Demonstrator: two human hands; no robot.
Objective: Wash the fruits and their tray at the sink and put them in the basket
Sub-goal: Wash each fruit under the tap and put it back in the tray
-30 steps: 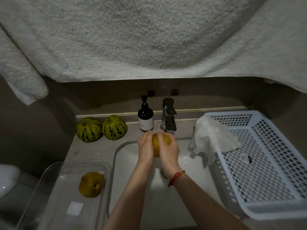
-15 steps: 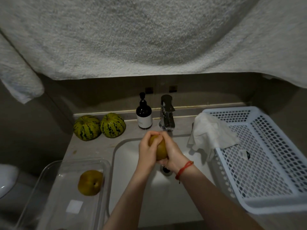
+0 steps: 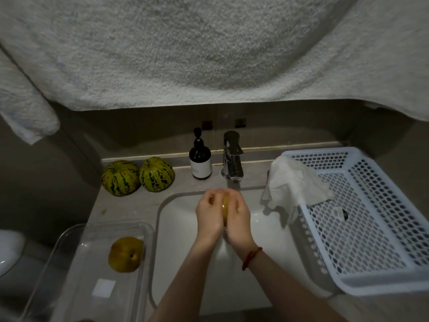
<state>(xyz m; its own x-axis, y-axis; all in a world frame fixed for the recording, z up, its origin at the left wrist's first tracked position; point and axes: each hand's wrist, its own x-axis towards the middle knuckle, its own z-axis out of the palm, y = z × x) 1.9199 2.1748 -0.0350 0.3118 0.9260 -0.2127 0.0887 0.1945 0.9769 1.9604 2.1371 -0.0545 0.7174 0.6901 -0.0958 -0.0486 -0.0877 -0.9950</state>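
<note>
Cupping a yellow-brown pear [image 3: 224, 206] between them, the left hand [image 3: 209, 211] and right hand [image 3: 239, 214] wrap it over the white sink [image 3: 176, 240], below the faucet [image 3: 232, 156]; only a glossy, wet-looking sliver shows between the palms.

1. The pear [image 3: 224, 206] is almost wholly hidden between the left hand [image 3: 209, 211] and right hand [image 3: 238, 217]
2. The clear tray [image 3: 69, 233] is cut off at the near left edge
3. The fingertips [image 3: 212, 194] are blurred
4. The small label in the basket [image 3: 380, 281] is too small to read
</note>
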